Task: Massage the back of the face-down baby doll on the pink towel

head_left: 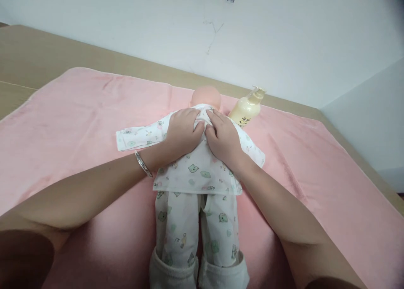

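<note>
A baby doll (206,96) lies stretched out with its smooth head away from me, and no face shows. It wears a white top (198,175) printed with small green animals and matching trousers (183,230) with pale cuffs at the feet. My left hand (184,131) rests on the left side of the doll's upper body, fingers stretched toward its shoulder. On the other side, my right hand (223,137) lies in the same way. Both thumbs point inward and nearly meet at the middle, where the cloth is wrinkled. A silver bangle (143,164) circles my left wrist.
Under the doll is a pink blanket (78,137) spread over a tan surface (47,49). A pale yellow pump bottle (248,108) tilts beside the doll's head on the right. Behind stands a white wall (142,23) with cracks and a dark patch at the top.
</note>
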A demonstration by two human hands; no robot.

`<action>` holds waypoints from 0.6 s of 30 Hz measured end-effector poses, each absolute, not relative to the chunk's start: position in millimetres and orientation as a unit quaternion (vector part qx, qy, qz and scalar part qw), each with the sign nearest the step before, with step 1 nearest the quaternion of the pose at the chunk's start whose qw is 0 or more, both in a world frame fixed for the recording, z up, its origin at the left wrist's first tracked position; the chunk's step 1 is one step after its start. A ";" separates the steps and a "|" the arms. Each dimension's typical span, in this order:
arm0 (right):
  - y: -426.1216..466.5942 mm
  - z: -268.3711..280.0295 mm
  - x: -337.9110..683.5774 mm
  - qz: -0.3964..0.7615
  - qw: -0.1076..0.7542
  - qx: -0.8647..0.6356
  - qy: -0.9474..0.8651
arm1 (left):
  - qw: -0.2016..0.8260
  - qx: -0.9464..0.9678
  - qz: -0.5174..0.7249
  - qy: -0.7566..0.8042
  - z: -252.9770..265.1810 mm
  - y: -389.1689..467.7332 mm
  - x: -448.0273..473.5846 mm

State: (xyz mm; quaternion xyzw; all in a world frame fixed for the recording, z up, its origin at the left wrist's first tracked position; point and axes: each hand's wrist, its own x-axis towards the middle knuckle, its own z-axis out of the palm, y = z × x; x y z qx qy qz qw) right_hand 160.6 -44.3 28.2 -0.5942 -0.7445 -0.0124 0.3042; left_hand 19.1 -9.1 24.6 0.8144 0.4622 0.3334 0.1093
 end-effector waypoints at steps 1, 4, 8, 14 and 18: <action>-44.6 28.6 160.5 -0.012 0.302 -0.596 -0.744 | 0.111 0.813 0.335 0.462 24.5 -9.1 19.1; -45.2 29.5 160.1 -0.012 0.296 -0.600 -0.743 | 0.122 0.809 0.338 0.465 24.2 -9.2 19.2; -44.9 29.5 160.5 -0.019 0.293 -0.599 -0.745 | 0.133 0.801 0.340 0.474 23.1 -9.1 19.5; -44.0 28.1 161.1 -0.017 0.294 -0.599 -0.744 | 0.137 0.798 0.351 0.470 20.8 -7.7 19.5; -43.9 28.1 161.3 -0.015 0.295 -0.599 -0.744 | 0.140 0.795 0.350 0.474 19.7 -6.8 19.7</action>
